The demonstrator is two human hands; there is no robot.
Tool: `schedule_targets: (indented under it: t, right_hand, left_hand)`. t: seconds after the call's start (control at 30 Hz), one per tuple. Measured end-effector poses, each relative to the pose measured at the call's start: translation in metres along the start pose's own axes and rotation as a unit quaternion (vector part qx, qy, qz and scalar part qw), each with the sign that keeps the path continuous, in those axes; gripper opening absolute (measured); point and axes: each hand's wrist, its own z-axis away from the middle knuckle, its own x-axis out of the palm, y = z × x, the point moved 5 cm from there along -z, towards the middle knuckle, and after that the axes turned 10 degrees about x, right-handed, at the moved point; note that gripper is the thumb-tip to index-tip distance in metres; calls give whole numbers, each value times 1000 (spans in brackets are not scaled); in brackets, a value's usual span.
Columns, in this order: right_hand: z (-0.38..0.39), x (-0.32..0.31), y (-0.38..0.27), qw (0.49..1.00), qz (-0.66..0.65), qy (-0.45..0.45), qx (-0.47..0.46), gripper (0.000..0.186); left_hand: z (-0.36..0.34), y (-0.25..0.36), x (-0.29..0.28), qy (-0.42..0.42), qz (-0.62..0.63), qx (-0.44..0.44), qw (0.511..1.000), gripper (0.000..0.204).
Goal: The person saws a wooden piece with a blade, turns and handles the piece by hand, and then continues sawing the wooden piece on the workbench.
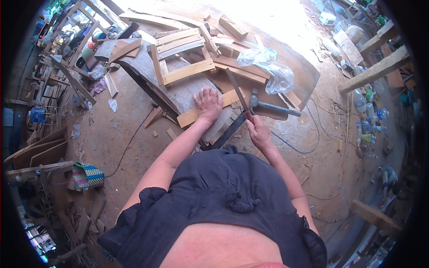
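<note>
My left hand (208, 105) lies flat with its fingers spread, pressing on a narrow light-brown board (189, 118) across the grey work surface (182, 94). A reddish-brown handle is gripped in my right hand (261, 132). From it a long-bladed tool (235, 83) reaches forward over the board's right end; the blade is narrow and dark, and I cannot tell if it is a saw or a file. Just right of the blade rests a hammer (278, 109) with a dark handle. Beyond my left hand sits a slatted wooden frame (190, 78).
Loose wood pieces (232, 27) are heaped at the far side, with a clear plastic bag (281, 78) on them. A dark cable (295, 151) curls over the dirt floor. Wooden beams (375, 69) stand at the right. A woven basket (88, 175) is at the left.
</note>
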Motion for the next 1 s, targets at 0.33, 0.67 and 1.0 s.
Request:
schedule_targets:
  t: [0.33,0.67,1.0]
  right_hand:
    - [-6,29,11,991,131,-21,-9,22]
    - [-2,35,8,989,150,-8,-8,21]
    - [-2,44,1,978,205,-39,14,22]
  left_hand:
    - [1,0,4,6,-21,-5,1000,38]
    - [0,0,3,5,-27,-5,1000,39]
    - [3,-2,8,22,-35,-5,999,39]
